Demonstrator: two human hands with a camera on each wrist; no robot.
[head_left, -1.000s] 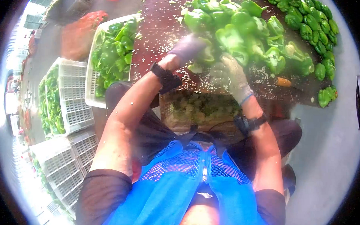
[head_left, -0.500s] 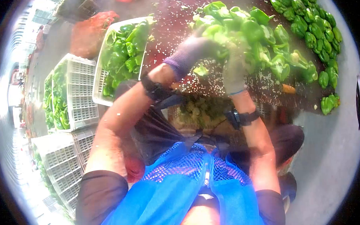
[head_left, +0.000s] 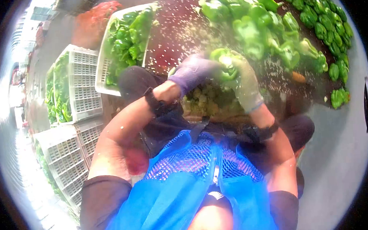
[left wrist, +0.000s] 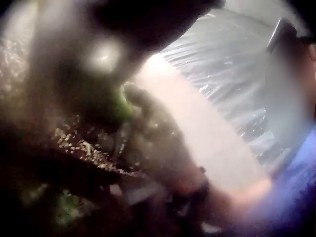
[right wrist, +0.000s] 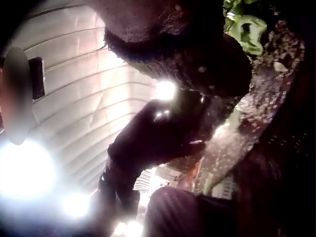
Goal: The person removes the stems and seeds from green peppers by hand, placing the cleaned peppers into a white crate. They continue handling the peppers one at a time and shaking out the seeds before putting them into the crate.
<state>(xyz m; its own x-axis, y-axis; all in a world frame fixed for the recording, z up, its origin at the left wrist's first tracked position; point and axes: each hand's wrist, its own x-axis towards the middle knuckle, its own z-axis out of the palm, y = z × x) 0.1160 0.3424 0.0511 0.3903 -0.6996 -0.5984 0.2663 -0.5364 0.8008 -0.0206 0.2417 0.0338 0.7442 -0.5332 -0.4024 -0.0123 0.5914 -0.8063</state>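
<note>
A cut green pepper (head_left: 227,64) is held between the two gloved hands above the near edge of the dark red board. The right hand (head_left: 247,80), in a pale glove, grips its right side. From the left, the purple-gloved left hand (head_left: 194,71) has its blurred fingers curled against the pepper. The left wrist view shows a bit of green pepper (left wrist: 122,104) beside the right hand (left wrist: 155,136). In the right wrist view the left hand (right wrist: 140,136) is dark and faces the right hand (right wrist: 173,57); their fingertips are mostly hidden.
Cut peppers (head_left: 252,27) lie heaped beyond the hands, whole ones (head_left: 322,25) at the far right. Seeds cover the board (head_left: 169,38). An orange-brown object (head_left: 298,77) lies right. White crates (head_left: 83,84) with peppers stand left. A container of pale green scraps (head_left: 208,100) is below the hands.
Both hands have drawn back from the heap toward the body, with one pepper between them. The head view has shifted, so the board and heap sit slightly differently.
</note>
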